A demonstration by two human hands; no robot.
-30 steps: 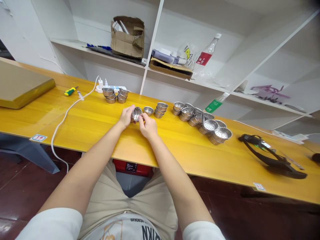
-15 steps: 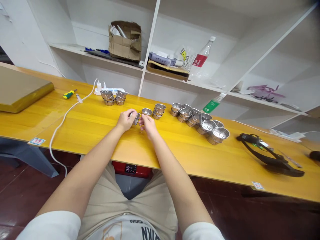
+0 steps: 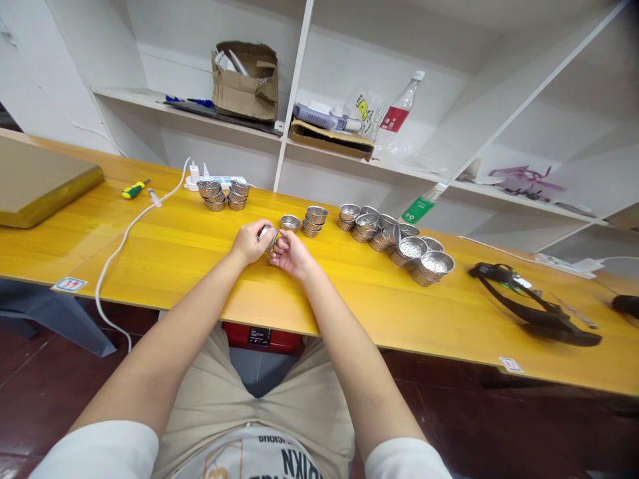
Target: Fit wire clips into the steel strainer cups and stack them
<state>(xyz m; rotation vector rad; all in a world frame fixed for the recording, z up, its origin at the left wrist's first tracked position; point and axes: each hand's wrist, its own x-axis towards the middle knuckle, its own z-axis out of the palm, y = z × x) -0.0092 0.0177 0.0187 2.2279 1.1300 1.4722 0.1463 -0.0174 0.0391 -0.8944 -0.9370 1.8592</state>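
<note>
Just above the table's front part, a small perforated metal cup (image 3: 272, 241) is tipped on its side between my hands, mostly covered by fingers. My left hand (image 3: 251, 242) is closed around it from the left. From the right, my right hand (image 3: 291, 254) curls its fingers at the cup's rim, closed on that edge; the fingertips are partly hidden. Right behind my hands sits a single upright metal cup (image 3: 290, 223), with a short stack of the same cups (image 3: 315, 221) beside it.
Two cup stacks (image 3: 212, 195) stand back left by a power strip (image 3: 224, 181). Several cups (image 3: 413, 249) cluster to the right. A screwdriver (image 3: 134, 190), a white cable (image 3: 130, 229) and a large board (image 3: 47, 176) lie left. A black head strap (image 3: 536, 306) lies far right.
My right hand has closed in on the cup, its fingers curling further over the rim. The left hand keeps its hold. The whole view has shifted slightly.
</note>
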